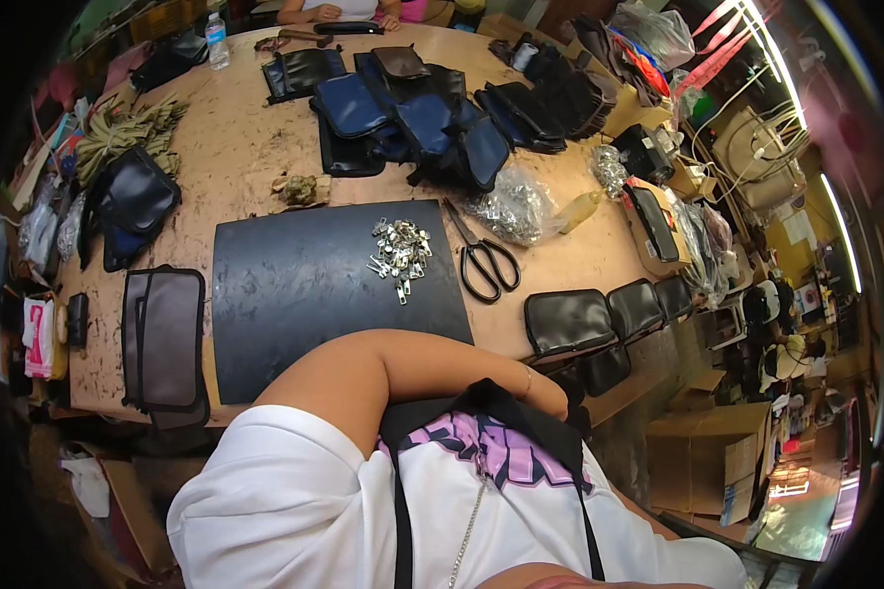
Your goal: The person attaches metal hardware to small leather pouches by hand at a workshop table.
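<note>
My left arm reaches across my chest to the right, and the back of my left hand (548, 397) shows at the table's near edge. Its fingers are hidden, so whatever it may hold cannot be made out. Close beyond it lie several black pouches (568, 322) in a row along the right edge. My right hand is out of sight. On the table, a black mat (304, 294) carries a heap of metal zipper pulls (401, 251). Black-handled scissors (483, 263) rest partly on the mat's right side, blades pointing away from me.
Blue and black pouches (424, 124) are piled at the table's far middle. A clear bag of metal parts (517, 208) sits beyond the scissors. Flat brown pieces (174, 339) lie left of the mat. Across the table sits another person (339, 12). Cardboard boxes (707, 456) stand at lower right.
</note>
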The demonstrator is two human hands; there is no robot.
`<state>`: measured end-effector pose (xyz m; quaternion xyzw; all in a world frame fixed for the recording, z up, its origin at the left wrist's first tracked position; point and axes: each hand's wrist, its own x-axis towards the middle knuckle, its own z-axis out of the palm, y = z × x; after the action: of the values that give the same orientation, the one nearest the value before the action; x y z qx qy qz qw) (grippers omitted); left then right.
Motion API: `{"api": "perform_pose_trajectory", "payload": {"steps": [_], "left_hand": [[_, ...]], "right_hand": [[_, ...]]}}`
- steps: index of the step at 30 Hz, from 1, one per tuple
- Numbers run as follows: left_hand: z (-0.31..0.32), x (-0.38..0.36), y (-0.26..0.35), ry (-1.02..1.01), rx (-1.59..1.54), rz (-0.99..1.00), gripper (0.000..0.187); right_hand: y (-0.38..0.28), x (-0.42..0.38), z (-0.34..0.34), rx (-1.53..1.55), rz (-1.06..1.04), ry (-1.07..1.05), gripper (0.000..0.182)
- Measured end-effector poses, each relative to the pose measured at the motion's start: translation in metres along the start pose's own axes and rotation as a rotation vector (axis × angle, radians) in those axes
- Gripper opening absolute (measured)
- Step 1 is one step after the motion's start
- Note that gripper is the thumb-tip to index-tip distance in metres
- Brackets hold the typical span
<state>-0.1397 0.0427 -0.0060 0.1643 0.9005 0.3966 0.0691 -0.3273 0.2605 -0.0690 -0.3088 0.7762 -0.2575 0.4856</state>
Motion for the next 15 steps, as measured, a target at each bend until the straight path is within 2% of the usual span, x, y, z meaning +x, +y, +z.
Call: {"api": "perform_pose_trajectory", "payload": {"steps": [4,8,11,13,14,15], "left_hand": [[-0.001,0.0,0.021,0.243,0.177,-0.096,0.021],[0.018,0.02,0.022,0.466,0.302,0.069,0.017],[0.022,0.018,0.019,0.507,0.1,-0.005,0.019],[0.024,0.012,0.016,0.546,0.067,0.034,0.021],[0.024,0.007,0.016,0.565,0.049,0.052,0.023],[0.024,0.005,0.017,0.617,-0.039,-0.009,0.024]], "right_hand": [[0.004,-0.004,0.001,0.031,0.001,-0.009,0.031],[0.019,-0.01,-0.004,0.127,-0.018,-0.083,0.03],[0.049,0.005,-0.011,0.109,-0.063,-0.073,0.027],[0.073,0.022,-0.016,0.056,-0.101,-0.027,0.029],[0.065,0.019,-0.012,0.024,-0.074,-0.008,0.028],[0.055,0.015,-0.011,-0.009,-0.048,0.01,0.028]]}}
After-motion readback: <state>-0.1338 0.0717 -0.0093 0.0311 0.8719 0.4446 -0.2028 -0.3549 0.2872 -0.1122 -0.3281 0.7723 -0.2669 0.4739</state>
